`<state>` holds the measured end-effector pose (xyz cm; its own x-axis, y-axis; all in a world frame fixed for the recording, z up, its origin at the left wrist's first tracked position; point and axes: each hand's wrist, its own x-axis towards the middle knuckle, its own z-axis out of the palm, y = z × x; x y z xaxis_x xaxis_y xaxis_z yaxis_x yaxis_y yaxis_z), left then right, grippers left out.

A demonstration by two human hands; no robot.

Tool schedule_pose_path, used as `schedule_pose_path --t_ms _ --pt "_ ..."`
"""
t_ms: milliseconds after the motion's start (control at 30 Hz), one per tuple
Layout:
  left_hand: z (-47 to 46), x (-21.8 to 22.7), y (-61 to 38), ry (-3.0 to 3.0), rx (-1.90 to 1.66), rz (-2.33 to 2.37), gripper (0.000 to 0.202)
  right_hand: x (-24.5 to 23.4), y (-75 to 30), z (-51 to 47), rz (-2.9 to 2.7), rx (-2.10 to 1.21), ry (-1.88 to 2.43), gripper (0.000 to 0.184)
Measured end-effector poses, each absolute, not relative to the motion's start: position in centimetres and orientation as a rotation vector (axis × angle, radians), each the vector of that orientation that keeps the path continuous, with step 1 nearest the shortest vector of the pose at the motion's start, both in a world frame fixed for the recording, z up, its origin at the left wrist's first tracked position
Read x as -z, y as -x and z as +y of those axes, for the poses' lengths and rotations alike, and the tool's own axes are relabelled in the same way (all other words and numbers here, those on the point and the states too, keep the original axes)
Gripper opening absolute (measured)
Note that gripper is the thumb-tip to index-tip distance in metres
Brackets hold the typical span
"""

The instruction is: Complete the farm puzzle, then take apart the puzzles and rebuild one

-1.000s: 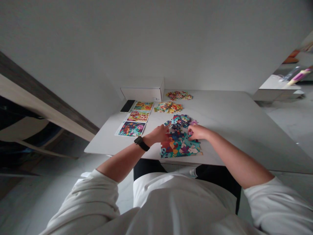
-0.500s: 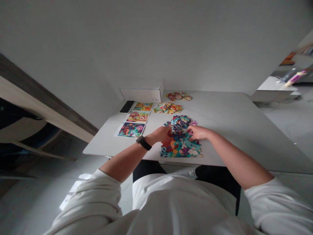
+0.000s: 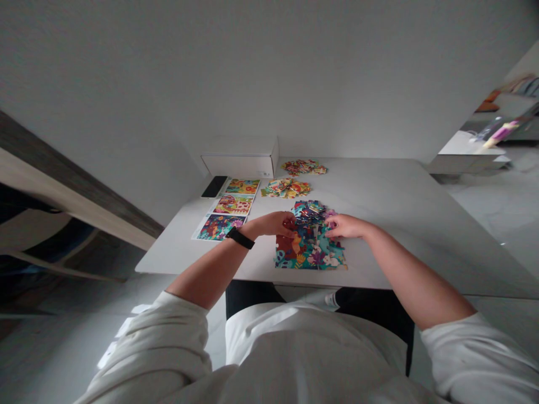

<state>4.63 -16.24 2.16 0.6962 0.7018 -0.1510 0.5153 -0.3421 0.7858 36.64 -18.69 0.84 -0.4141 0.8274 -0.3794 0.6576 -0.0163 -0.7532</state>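
A partly joined jigsaw puzzle (image 3: 309,255), with rabbits and plants on dark blue and teal, lies near the table's front edge. Against its upper left side, my left hand (image 3: 278,223) is closed, thumb and fingers pinching a small reddish puzzle piece. My right hand (image 3: 348,226) has its fingers bent together at the upper right edge, on a puzzle piece mostly hidden by the fingertips. Between and just beyond both hands is a heap of loose dark blue pieces (image 3: 309,210). A pinkish-purple piece (image 3: 330,214) shows beside the right fingertips.
Two more piles, yellow-orange pieces (image 3: 286,188) and red-green pieces (image 3: 304,166), lie farther back. At left are a sheet with three reference pictures (image 3: 233,205), a black phone (image 3: 214,187) and a white box (image 3: 240,163) by the wall. A white table (image 3: 404,224) carries everything.
My left hand has shifted slightly up and left, uncovering more of the puzzle's left side. The right hand stays at the right edge with little movement. The view has tilted a little.
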Motion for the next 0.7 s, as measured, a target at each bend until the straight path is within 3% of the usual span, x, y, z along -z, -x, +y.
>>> schedule_pose_path --t_ms 233,433,567,700 --pt "-14.8 -2.3 -5.6 -2.059 -0.379 1.101 0.033 -0.9 -37.1 -17.7 -2.248 -0.965 1.518 0.036" --pt "-11.8 -2.1 -7.4 -2.050 -0.479 1.095 0.043 -0.3 -37.5 -17.5 -1.990 -1.132 1.499 0.041" --pt "-9.7 -2.4 -8.9 -2.178 -0.519 1.142 0.035 -0.1 -37.5 -17.6 -1.737 -1.326 1.457 0.047" --pt "-8.7 -2.9 -9.8 -2.268 -0.525 1.197 0.025 -0.6 -37.5 -17.4 -1.608 -1.293 1.419 0.045"
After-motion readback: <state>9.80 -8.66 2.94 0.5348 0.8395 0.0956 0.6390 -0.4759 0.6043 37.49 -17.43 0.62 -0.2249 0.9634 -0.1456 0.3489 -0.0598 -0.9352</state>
